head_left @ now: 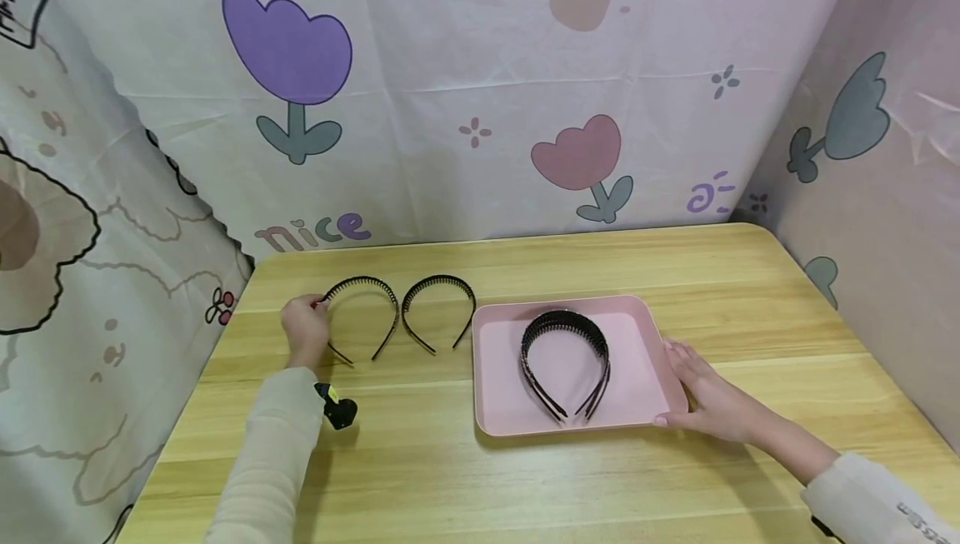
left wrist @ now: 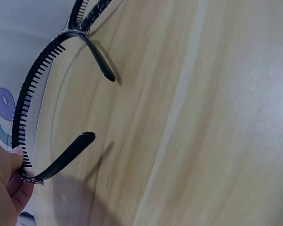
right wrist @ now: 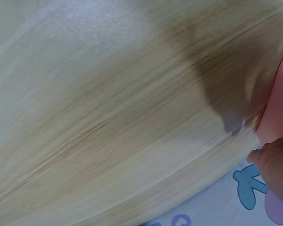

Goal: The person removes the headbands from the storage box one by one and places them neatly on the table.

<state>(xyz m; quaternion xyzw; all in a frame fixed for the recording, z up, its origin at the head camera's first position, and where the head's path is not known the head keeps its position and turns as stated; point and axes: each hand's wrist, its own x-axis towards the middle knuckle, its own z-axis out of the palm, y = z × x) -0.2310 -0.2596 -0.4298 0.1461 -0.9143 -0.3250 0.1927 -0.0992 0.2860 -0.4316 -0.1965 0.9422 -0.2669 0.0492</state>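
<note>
My left hand (head_left: 306,331) pinches a black toothed headband (head_left: 390,298) at its left side, thumb and fingertips on the band. In the left wrist view the headband (left wrist: 24,101) shows its inner comb teeth and two smooth dark ends. A second black headband (head_left: 438,279) lies just to its right on the table. The pink tray (head_left: 495,394) stands farther right, with several black headbands (head_left: 564,319) stacked in it. My right hand (head_left: 708,398) rests against the tray's right side, its fingers along the rim and its thumb by the front corner.
The light wood table (head_left: 420,477) backs onto a white cloth (head_left: 435,169) printed with flowers and letters. More printed cloth hangs at the left and right sides. A black wrist camera (head_left: 339,409) sits at the left cuff.
</note>
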